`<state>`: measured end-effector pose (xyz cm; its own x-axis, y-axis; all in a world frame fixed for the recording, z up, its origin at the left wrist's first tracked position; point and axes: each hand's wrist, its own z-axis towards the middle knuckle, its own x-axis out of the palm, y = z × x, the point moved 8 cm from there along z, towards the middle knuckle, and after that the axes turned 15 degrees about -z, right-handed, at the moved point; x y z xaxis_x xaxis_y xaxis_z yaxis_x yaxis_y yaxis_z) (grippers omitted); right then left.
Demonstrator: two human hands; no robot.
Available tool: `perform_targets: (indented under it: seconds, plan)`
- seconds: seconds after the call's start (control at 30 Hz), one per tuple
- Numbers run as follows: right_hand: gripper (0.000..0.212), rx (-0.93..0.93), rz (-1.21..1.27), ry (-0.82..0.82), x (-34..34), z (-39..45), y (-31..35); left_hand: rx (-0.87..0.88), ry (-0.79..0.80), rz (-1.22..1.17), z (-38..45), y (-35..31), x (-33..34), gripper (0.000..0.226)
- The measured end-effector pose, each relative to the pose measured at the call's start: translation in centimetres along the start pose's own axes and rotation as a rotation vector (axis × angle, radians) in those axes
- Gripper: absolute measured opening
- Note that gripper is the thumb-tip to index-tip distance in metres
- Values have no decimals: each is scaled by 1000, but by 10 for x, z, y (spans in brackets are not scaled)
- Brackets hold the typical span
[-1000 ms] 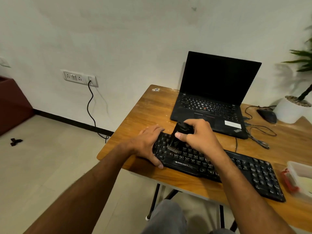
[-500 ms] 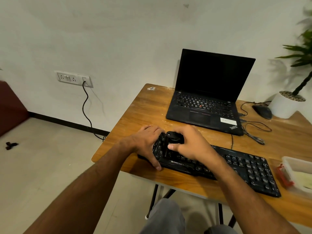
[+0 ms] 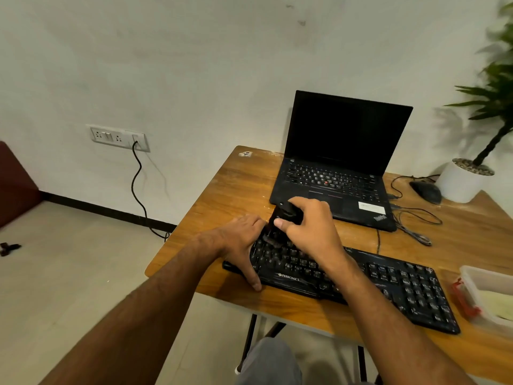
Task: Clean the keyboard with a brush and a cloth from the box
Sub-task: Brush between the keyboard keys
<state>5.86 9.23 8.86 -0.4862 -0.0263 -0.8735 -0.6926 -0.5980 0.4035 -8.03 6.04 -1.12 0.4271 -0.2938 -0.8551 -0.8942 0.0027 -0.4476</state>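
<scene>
On the front edge of the keyboard [image 3: 361, 282] near my left hand I can read the white brand name "ZEBRONICS". The laptop [image 3: 338, 173] shows "ThinkPad" on its front right corner, tilted. A white sticker [image 3: 371, 207] sits beside that, but its print is too small for me to read.

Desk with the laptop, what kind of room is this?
Probably an office or study corner: a desk holds a laptop, a keyboard and a mouse, beside a wall socket.
</scene>
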Motion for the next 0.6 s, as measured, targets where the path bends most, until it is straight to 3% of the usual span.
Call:
perform_targets:
  seconds: [0.2,0.33,0.5,0.6]
  plan:
    - [14,-70,-123,128,5,-19,3,1,1,-16,-2,-2,0,129]
    - [16,-49,-19,60,-15,-2,6,-2,-6,-54,-3,0,0,133]
    - [15,-60,-121,275,13,-12,2,-15,-8,-68,-3,5,2,144]
    - [21,-35,-173,283,-1,-1,-6,-28,-5,-91,-4,5,3,142]
